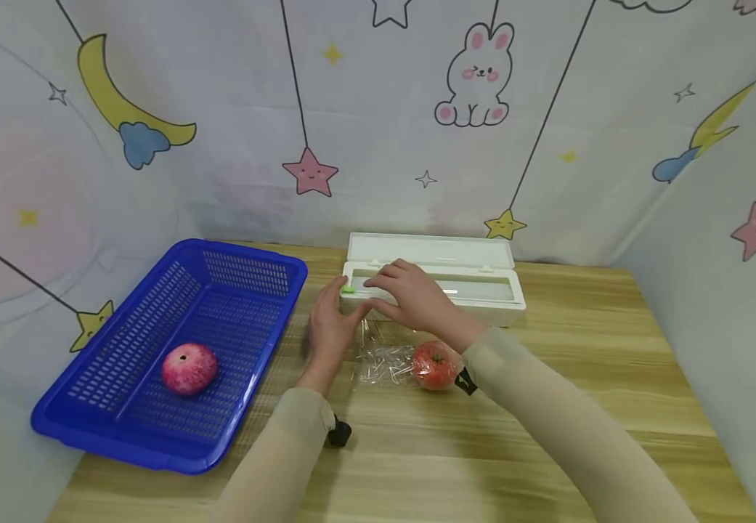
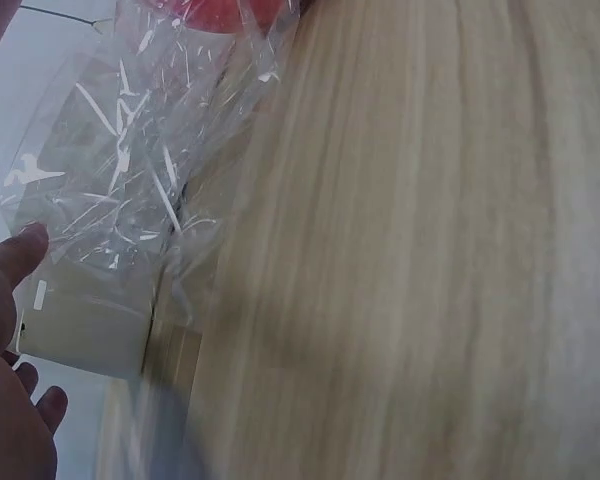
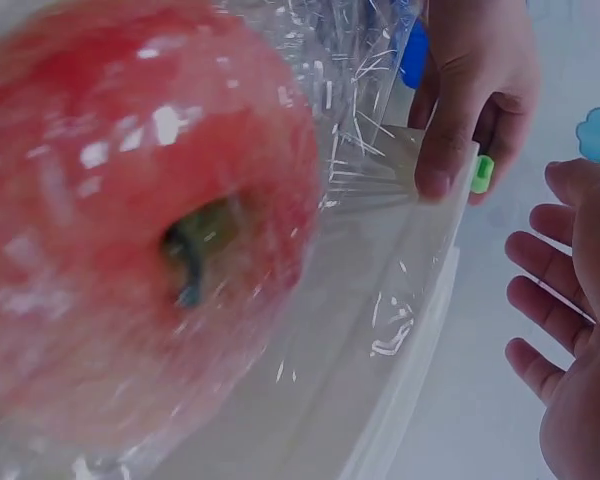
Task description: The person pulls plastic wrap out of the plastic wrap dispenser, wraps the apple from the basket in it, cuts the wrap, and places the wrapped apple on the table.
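A white cling film dispenser (image 1: 505, 314), its lid raised at the back, stands by the wall. My left hand (image 1: 328, 327) grips its left end, thumb on the front and fingers behind, beside a green slider (image 1: 348, 290). Over the dispenser's left half hovers my right hand (image 1: 410, 298), its fingers loosely bent and holding nothing. Clear cling film (image 2: 130, 170) runs from the dispenser's front, under the left thumb, to a red apple (image 3: 140, 230). That apple lies wrapped in film on the table, below the right wrist.
On the left stands a blue plastic basket (image 1: 247, 407) with a pink-red round fruit (image 1: 189, 369) in it. The wooden table (image 1: 417, 465) meets a printed cloth wall (image 1: 391, 196) at the back and another cloth at the right.
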### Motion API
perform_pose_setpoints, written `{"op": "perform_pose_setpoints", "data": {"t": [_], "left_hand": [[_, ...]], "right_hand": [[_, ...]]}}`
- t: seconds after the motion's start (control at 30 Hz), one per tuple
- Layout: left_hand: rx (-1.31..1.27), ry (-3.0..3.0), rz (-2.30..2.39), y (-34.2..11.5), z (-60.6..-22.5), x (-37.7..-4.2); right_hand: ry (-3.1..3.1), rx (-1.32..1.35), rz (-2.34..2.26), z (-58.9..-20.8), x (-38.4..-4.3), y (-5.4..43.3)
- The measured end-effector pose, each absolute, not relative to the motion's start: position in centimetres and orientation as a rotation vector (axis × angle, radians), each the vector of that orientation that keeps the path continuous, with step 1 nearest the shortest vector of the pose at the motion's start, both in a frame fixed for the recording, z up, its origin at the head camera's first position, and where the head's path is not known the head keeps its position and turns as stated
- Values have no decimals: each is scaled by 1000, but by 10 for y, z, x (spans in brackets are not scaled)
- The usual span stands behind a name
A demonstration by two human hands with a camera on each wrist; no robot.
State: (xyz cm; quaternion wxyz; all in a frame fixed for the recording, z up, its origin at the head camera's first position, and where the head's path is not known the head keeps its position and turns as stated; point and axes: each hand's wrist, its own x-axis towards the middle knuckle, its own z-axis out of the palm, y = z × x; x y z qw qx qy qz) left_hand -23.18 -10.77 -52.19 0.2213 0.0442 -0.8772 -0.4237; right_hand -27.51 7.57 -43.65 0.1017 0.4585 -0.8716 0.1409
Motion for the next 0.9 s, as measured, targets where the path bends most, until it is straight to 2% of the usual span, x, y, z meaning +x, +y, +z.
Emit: {"op": "perform_pose_setpoints", "data": {"t": [0.37,0.9], "left_hand": [[137,-2331,-1197,-105,-527,-235],[201,-2373,-1213,-109,-520,-234]], "right_hand": [[-2612,1348,237,-443,-296,41],[-2753,1290,96,-439,-301,19]]}}
